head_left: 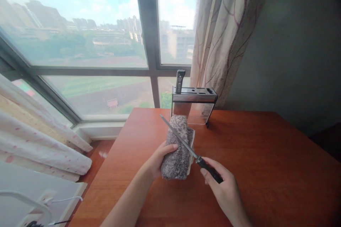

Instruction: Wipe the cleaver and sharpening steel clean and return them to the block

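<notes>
My left hand [160,159] is closed around the left side of a folded grey fluffy towel [176,161], its thumb lying on top. In my right hand [220,181] is a sharpening steel [181,140], a thin grey rod with a black handle. Fingers and thumb wrap that handle. The rod slants up and left across the front of the towel, its tip reaching past the towel's upper left edge. Whether rod and towel touch, I cannot tell.
Behind the towel stands a metal-framed knife block [195,97] with clear sides, one knife [180,81] in its left slot. Everything is over a reddish-brown wooden table [255,156]. Beyond its far edge are a window [87,71] and curtains [218,35].
</notes>
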`<act>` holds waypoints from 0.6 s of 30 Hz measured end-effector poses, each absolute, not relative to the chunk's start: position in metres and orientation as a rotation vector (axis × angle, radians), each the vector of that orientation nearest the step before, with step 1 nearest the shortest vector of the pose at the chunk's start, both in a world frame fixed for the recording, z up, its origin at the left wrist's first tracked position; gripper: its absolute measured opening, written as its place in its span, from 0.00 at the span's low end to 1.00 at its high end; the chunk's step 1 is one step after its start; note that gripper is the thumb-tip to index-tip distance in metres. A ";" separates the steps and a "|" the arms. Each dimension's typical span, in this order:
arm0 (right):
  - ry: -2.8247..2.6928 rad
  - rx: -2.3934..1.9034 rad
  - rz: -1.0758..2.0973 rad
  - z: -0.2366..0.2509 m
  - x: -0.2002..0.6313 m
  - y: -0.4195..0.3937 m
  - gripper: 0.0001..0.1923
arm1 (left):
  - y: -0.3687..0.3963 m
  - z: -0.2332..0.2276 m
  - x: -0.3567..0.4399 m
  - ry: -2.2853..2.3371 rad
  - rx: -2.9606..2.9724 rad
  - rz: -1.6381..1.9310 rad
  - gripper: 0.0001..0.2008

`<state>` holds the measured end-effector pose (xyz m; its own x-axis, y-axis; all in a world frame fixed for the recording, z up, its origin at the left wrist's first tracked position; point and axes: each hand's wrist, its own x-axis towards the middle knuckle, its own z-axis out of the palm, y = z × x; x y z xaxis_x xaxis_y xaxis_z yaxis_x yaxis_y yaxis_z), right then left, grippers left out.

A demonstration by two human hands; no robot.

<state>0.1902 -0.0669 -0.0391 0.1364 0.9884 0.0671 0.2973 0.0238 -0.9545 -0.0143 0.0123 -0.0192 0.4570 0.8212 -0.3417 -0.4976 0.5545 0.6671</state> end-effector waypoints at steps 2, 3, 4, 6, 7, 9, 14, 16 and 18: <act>-1.336 -1.414 0.939 -0.039 0.188 -0.066 0.19 | 0.011 -0.018 -0.016 0.627 0.550 0.799 0.18; -1.344 -1.403 0.941 -0.039 0.187 -0.065 0.19 | 0.011 -0.018 -0.016 0.595 0.552 0.795 0.18; -1.357 -1.400 0.928 -0.040 0.186 -0.064 0.19 | 0.012 -0.018 -0.016 0.573 0.542 0.808 0.18; -1.397 -1.417 0.854 -0.044 0.185 -0.063 0.17 | 0.014 -0.019 -0.017 0.574 0.475 0.862 0.17; -1.417 -1.430 0.806 -0.046 0.186 -0.063 0.16 | 0.016 -0.020 -0.018 0.595 0.424 0.894 0.17; -1.440 -1.455 0.725 -0.050 0.187 -0.063 0.15 | 0.020 -0.020 -0.020 0.649 0.329 0.970 0.16; -1.452 -1.490 0.635 -0.056 0.189 -0.068 0.15 | 0.025 -0.019 -0.026 0.636 0.286 1.149 0.16; -1.457 -1.489 0.607 -0.057 0.188 -0.072 0.15 | 0.024 -0.019 -0.027 0.622 0.315 1.167 0.15; -1.474 -1.480 0.593 -0.057 0.187 -0.075 0.14 | 0.023 -0.019 -0.028 0.637 0.357 1.164 0.16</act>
